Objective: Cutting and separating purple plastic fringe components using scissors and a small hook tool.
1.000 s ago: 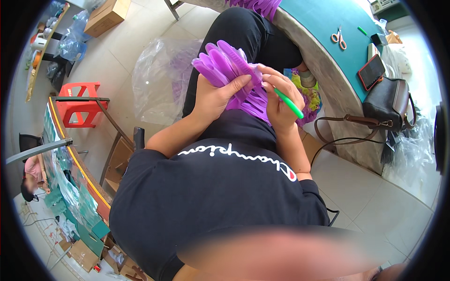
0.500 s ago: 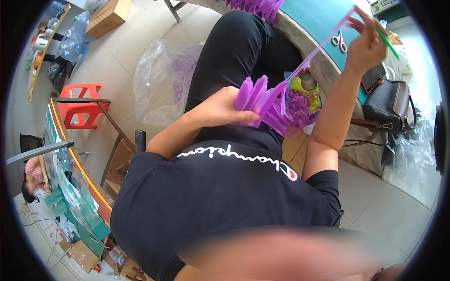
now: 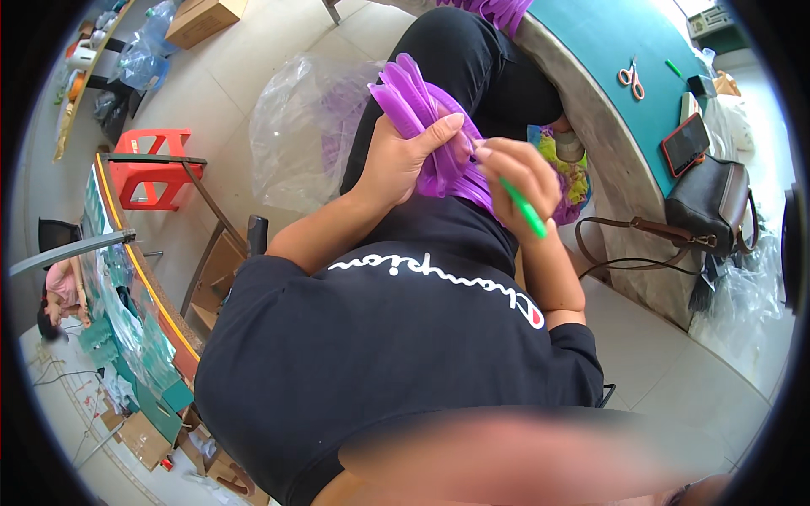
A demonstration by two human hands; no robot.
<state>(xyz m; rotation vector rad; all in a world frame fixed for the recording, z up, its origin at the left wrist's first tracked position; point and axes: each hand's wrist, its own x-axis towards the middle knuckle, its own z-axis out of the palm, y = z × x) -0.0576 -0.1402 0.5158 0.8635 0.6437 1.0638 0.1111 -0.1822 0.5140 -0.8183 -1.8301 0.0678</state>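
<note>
My left hand point(image 3: 395, 164) is closed around a bunched, glossy purple piece of soft plastic point(image 3: 409, 94) with long finger-like folds, held above my lap. The thumb presses across its front. Close by on the right, my right hand point(image 3: 530, 173) is closed on a slim bright green tool point(image 3: 525, 207); its working end is hidden by the fingers. Its bent fingertips meet the right edge of the purple piece. Purple material hangs below both hands onto my lap. Beyond my right hand are yellow and purple scraps point(image 3: 575, 181), partly covered by my forearm.
On the teal tabletop point(image 3: 591, 51) to the right lie scissors point(image 3: 631, 80), a small green stick point(image 3: 673, 67) and a phone point(image 3: 685, 145). A dark handbag point(image 3: 713, 207) stands beside them. A clear bag point(image 3: 291, 126) and red stool point(image 3: 150, 169) are left. Another person point(image 3: 63, 287) sits far left.
My right hand has come down from high at the right to the purple piece, and the stretched purple strip no longer shows. My left hand has turned and raised the piece slightly.
</note>
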